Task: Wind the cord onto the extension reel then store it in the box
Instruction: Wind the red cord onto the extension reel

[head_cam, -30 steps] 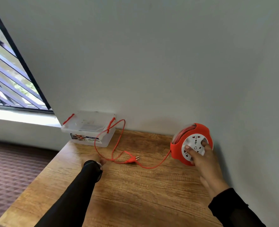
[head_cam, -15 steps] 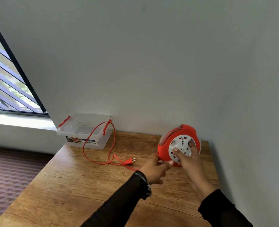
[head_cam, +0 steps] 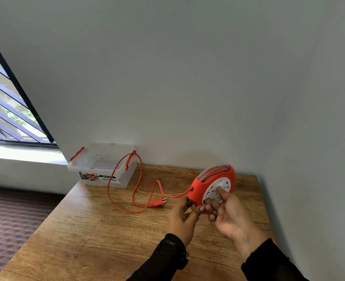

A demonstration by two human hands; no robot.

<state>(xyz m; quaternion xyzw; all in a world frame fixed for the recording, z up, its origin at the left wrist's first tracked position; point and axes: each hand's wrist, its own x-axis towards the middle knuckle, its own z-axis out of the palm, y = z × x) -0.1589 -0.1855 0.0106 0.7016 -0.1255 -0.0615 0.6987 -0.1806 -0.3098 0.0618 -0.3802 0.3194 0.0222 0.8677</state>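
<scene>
An orange extension reel [head_cam: 215,180] with a white socket face stands on edge near the table's far right. My right hand [head_cam: 227,216] holds it, fingers on the white face. My left hand [head_cam: 182,216] grips the reel's lower left rim, just below where the cord leaves it. The loose orange cord [head_cam: 125,185] loops across the table and up against the box. Its plug [head_cam: 158,202] lies on the wood left of the reel. A clear plastic box [head_cam: 102,165] with orange latches sits at the table's far left corner.
The wooden table [head_cam: 98,240] stands in a corner, with grey walls behind and to the right. A window with bars [head_cam: 7,110] and a sill are on the left. Patterned carpet [head_cam: 11,220] lies below the table's left edge.
My left hand came from the cord on the left across to the reel and took hold of its rim. The reel was drawn nearer and tilted. The cord loop shifted.
</scene>
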